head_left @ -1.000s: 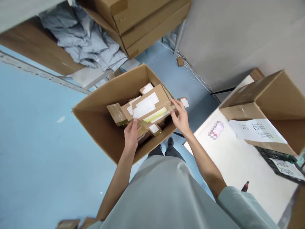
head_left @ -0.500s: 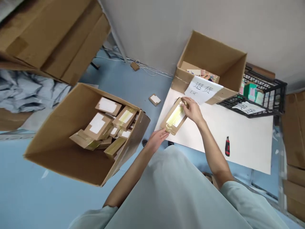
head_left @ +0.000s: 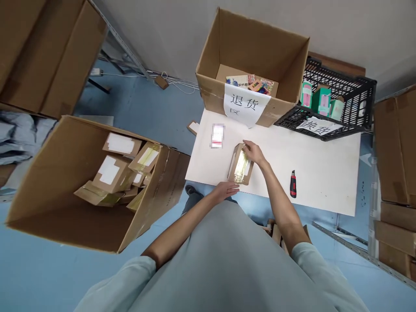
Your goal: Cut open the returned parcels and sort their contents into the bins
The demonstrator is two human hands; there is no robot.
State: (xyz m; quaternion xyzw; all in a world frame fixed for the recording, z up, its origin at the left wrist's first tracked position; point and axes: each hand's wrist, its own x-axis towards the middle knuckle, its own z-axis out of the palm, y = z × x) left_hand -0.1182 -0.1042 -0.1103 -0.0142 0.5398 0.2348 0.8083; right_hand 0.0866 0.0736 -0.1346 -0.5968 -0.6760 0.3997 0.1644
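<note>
A small taped cardboard box (head_left: 242,164) rests on the white table (head_left: 325,173), its long side pointing away from me. Shiny yellowish tape runs along a white label on its top. My right hand (head_left: 254,152) grips the far right end, with its fingers closed over the edge. At the near end lies my left hand (head_left: 225,190), fingers stretched out and beside or lightly touching the box; exact contact is unclear. To the right on the table is a red and black box cutter (head_left: 293,184).
A large carton (head_left: 94,229) with several small boxes stands at the left. Behind my hands are an open carton (head_left: 208,93) bearing a paper sign and a black crate (head_left: 354,108) with green boxes. A blurred phone-like object (head_left: 217,136) lies on the table.
The small box has come from the large carton across to the table, with my view turning right. My left hand has loosened from it; the right stays on its far end.
</note>
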